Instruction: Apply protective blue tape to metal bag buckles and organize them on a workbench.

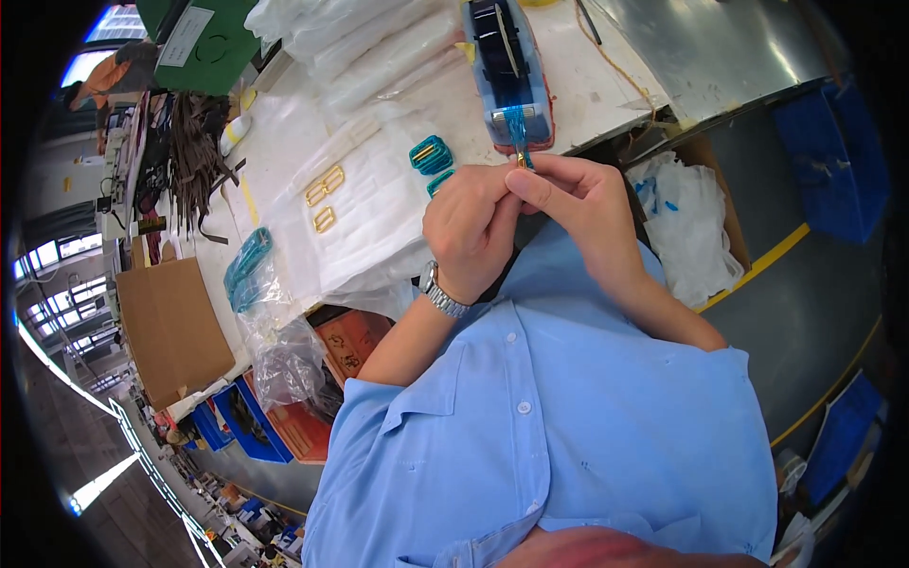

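Note:
My left hand (469, 227) and my right hand (592, 204) meet just in front of a blue tape dispenser (542, 80), fingers pinched together. Between the fingertips a small gold buckle (522, 162) shows only as a glint, mostly covered by the fingers. A strip of blue film tape (515, 128) runs from the dispenser's cutting edge down to it. Left of my hands lie a teal-wrapped bundle with gold showing through (431, 154) and a second teal bundle (438, 182), partly behind my left hand. Two loose gold buckles, one larger (325, 186) and one smaller (325, 220), rest on white sheeting.
Clear plastic bags (350, 47) cover the back of the white table (615, 71). A teal bagged bundle (248, 270) sits at the left edge, near a brown cardboard box (175, 331) and orange crate (350, 341). At right stand a bag-lined carton (696, 227) and blue bin (833, 161).

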`<state>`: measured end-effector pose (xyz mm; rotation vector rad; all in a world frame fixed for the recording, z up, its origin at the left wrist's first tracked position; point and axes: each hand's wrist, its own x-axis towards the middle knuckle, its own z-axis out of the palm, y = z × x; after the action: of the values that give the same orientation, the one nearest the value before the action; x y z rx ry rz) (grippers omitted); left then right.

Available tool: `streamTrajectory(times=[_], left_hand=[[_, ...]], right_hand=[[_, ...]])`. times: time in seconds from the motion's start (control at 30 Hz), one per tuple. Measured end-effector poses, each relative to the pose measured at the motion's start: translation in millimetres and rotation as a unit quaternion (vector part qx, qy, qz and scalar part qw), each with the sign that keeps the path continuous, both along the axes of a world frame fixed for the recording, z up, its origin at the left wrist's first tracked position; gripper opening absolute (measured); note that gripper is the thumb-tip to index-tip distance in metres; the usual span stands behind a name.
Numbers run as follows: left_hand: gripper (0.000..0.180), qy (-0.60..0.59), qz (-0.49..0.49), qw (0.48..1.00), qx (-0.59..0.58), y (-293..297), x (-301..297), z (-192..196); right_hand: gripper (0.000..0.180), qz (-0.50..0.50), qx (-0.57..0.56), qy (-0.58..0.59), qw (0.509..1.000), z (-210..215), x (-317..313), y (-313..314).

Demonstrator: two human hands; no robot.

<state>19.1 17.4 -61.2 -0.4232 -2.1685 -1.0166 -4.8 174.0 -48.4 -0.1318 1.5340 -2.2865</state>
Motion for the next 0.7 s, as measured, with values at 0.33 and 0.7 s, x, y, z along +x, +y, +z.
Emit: streamTrajectory(times=[0.33, 0.7], left_hand=[[0.011, -0.185, -0.004, 0.977, 0.102, -1.9, 5.4, -3.4], [0.018, -0.410, -0.070, 0.844, 0.339, -9.4, -17.7, 38.0]], right_hand=[[0.031, 0.009, -0.018, -0.015, 1.000, -10.7, 6.8, -0.3], [0.039, 0.065, -0.006, 0.056, 0.996, -18.0, -30.6, 16.5]])
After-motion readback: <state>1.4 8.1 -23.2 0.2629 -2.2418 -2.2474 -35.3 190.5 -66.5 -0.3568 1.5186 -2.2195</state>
